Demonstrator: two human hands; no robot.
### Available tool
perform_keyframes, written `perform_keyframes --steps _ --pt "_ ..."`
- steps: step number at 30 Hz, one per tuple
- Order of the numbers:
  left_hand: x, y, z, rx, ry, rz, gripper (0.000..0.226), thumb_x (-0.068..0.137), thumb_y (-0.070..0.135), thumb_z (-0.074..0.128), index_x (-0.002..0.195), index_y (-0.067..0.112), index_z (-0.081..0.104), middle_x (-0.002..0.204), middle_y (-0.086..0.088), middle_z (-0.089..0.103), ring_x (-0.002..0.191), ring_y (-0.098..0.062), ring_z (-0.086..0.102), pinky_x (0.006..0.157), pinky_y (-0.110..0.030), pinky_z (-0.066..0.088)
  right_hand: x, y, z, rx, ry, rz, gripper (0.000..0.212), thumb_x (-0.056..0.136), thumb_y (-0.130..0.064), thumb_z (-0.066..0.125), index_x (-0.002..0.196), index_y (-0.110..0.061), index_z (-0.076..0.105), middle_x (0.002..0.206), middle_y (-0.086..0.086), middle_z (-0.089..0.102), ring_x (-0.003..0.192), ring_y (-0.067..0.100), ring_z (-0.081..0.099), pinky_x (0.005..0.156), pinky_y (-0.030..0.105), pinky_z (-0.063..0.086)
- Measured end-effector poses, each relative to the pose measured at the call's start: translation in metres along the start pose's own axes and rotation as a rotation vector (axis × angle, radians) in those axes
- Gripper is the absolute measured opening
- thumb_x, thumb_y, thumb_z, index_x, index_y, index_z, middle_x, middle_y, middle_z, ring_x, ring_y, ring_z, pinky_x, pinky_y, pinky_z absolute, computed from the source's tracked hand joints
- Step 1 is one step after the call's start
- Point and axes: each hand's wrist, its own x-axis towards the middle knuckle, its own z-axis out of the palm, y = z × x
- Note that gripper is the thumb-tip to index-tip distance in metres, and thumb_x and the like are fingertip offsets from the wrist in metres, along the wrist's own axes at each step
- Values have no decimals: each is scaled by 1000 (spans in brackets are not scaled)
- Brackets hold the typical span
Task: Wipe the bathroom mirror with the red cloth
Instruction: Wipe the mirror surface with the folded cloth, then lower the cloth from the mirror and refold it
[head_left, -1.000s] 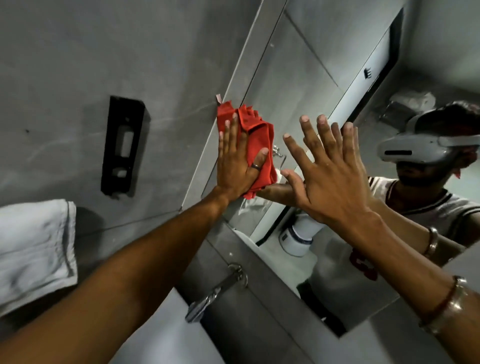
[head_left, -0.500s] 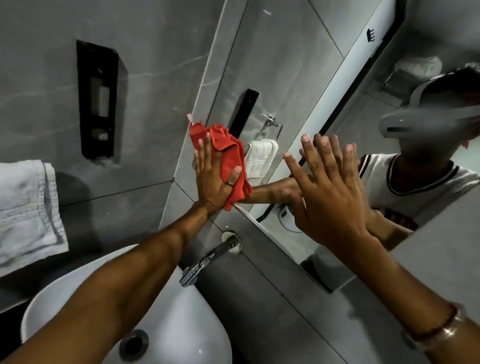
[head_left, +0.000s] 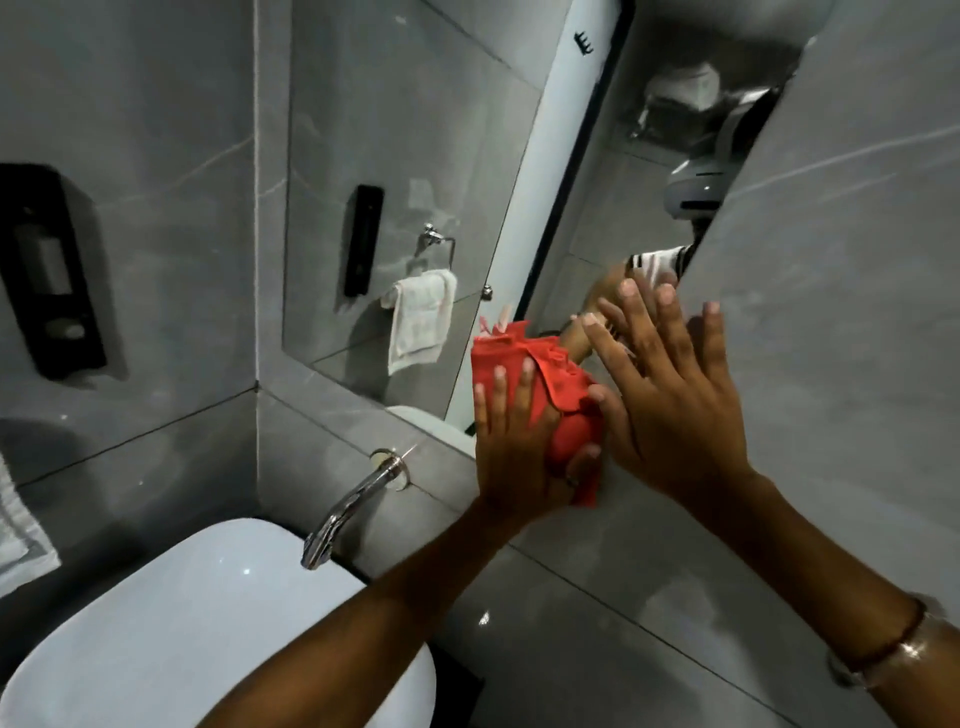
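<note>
The mirror (head_left: 415, 171) is set in the grey tiled wall and runs diagonally up to the right. My left hand (head_left: 519, 452) presses the bunched red cloth (head_left: 550, 384) flat against the mirror's lower edge, fingers spread over it and thumb under its right side. My right hand (head_left: 670, 405) lies just right of the cloth, palm flat and fingers apart, resting at the mirror's lower right corner where glass meets tile. It holds nothing. Part of the cloth is hidden under my left palm.
A chrome tap (head_left: 348, 514) juts from the wall above a white basin (head_left: 197, 634). A black dispenser (head_left: 47, 270) hangs on the left wall. A white towel's edge (head_left: 21, 530) shows at far left. The mirror reflects a towel ring and a headset.
My left hand has slid the red cloth down and to the right along the mirror's lower edge, ending right beside my right hand. The view has swung left and down.
</note>
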Motion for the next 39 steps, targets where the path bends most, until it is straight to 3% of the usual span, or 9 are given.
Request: perform_keyframes --steps 3,7,10,14,20,26,33,36,39 --pt "11 16 -5 58 33 28 87 92 70 44 164 33 12 174 -4 0 160 -39 7 128 -60 7 -6 29 -13 -36 -10 78 64 106 -48 29 160 -15 37 170 19 20 158 37 11 127 56 -7" --pt "80 38 -21 65 62 95 85 96 68 40 164 33 2 174 -2 -3 161 -36 3 129 -58 4 8 65 -27 -59 21 161 69 104 -51 29 164 -16 26 172 19 15 159 29 0 127 57 -8" --pt "172 73 -46 46 86 143 81 100 69 30 164 28 3 174 -5 0 161 -35 1 130 -55 -1 30 91 -43 -42 70 257 70 104 -50 30 166 -18 21 173 20 13 158 30 -2 125 64 2" --pt "293 117 -80 29 136 181 76 103 64 28 164 20 18 173 -11 11 161 -35 2 129 -58 2 69 118 -56 -11 134 333 68 105 -47 31 167 -22 15 175 11 -2 161 29 -11 129 58 -4" --pt "419 165 -127 -3 121 207 72 105 58 28 165 24 6 175 -4 -2 161 -29 -10 129 -56 -5 126 144 -85 1 236 391 67 105 -51 22 166 -24 14 174 7 -9 162 25 -14 130 50 -11" --pt "383 149 -113 -7 111 243 66 107 50 26 165 20 13 174 -6 3 161 -29 -5 129 -55 -3 103 126 -88 73 258 392 66 105 -47 31 165 -21 23 174 8 0 162 28 -7 131 52 -2" --pt "242 107 -99 -157 -53 254 59 108 34 27 161 11 18 171 -10 12 160 -35 3 129 -60 4 18 60 -85 363 75 502 63 105 -44 34 164 -22 28 173 -2 -4 161 15 -14 132 39 -1" --pt "176 106 -110 -614 -234 -51 51 109 25 35 160 24 27 166 -15 34 152 -36 34 124 -59 26 -29 12 -86 681 58 673 60 106 -46 33 163 -25 31 175 -6 5 162 10 -4 130 30 6" --pt "114 116 -121 -1147 -333 -780 33 105 40 50 135 35 61 130 -14 70 115 -34 69 101 -51 56 -72 -34 -76 1042 43 1009 47 109 -34 43 154 -19 47 166 3 40 155 20 35 127 38 29"
